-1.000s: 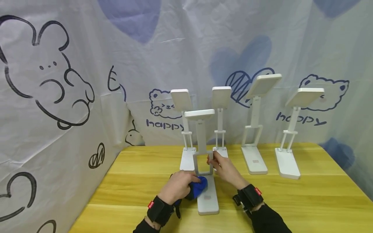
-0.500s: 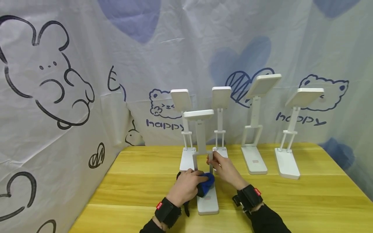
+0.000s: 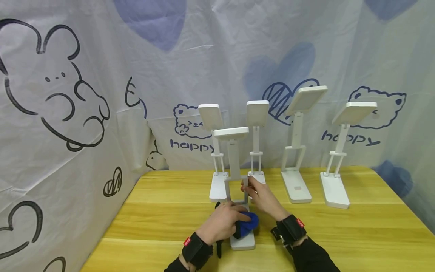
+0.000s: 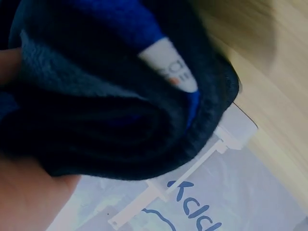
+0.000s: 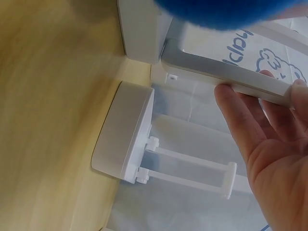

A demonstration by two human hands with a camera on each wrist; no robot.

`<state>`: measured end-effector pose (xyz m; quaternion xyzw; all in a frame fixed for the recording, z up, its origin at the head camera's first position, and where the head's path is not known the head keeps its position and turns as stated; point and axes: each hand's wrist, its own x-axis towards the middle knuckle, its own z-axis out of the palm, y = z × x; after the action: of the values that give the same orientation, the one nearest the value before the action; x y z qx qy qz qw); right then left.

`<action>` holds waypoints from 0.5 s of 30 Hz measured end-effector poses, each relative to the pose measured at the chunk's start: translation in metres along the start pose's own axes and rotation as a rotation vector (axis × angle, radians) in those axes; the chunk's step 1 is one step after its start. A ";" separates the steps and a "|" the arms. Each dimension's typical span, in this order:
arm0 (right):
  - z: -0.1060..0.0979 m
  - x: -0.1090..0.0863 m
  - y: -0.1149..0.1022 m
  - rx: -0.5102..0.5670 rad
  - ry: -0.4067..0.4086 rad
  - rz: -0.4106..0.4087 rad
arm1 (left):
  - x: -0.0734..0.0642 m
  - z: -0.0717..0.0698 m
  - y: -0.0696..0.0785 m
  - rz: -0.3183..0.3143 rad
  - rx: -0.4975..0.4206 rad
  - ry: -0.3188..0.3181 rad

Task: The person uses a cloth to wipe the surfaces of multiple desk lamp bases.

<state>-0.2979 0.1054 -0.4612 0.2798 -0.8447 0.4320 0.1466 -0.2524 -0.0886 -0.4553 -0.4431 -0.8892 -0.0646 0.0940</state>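
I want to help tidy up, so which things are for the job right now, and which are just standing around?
Being used:
Front white stand, its frame held by the right hand
Blue-and-black cloth, held by the left hand over that stand's base

Just there, untouched, left to right:
First back stand
Second back stand
Third back stand
Fourth back stand

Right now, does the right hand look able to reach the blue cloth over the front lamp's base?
Probably yes: the right hand is close to the blue cloth, with nothing visible between, but would likely have to release the front lamp; the left hand grips the cloth.
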 end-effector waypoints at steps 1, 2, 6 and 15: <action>0.000 0.000 0.000 0.001 -0.002 0.000 | -0.001 -0.001 0.001 0.004 -0.017 -0.008; 0.000 0.000 0.000 0.005 -0.005 0.003 | -0.001 -0.002 0.002 0.006 -0.033 -0.019; -0.001 0.000 0.000 0.027 -0.016 0.020 | -0.002 -0.005 0.004 0.013 -0.085 -0.069; -0.001 0.000 -0.001 0.064 -0.037 0.049 | -0.006 -0.015 0.006 0.078 -0.137 -0.123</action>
<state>-0.2973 0.1056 -0.4600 0.2713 -0.8396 0.4572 0.1112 -0.2421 -0.0927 -0.4420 -0.4860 -0.8688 -0.0945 0.0112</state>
